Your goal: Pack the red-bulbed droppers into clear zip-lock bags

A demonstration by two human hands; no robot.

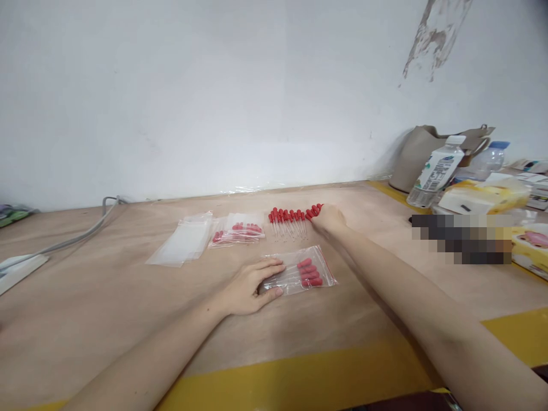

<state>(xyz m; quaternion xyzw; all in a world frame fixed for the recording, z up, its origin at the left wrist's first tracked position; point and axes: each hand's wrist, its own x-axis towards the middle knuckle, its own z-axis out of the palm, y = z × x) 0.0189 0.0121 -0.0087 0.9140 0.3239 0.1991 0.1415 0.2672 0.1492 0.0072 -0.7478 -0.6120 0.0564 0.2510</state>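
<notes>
My left hand (250,287) lies on a clear zip-lock bag (285,281), fingers and thumb spread over its left end. Inside that bag are several glass droppers with red rubber bulbs (310,273), the bulbs toward the zip. Further back, my right hand (329,219) is curled at the right end of a row of red-bulbed droppers (287,217). Tilted red bulbs (314,210) touch its fingers, and its fingertips are mostly hidden. Left of the row, filled zip-lock bags (237,233) show red bulbs, beside a stack of flat bags (184,241).
A grey cable (85,233) crosses the table at left. On the right stand a plastic bottle (436,171), a taupe bag (411,157) and a yellow-and-white soft pack (483,194). Yellow tape (308,374) runs along the front edge; a wall closes off the back.
</notes>
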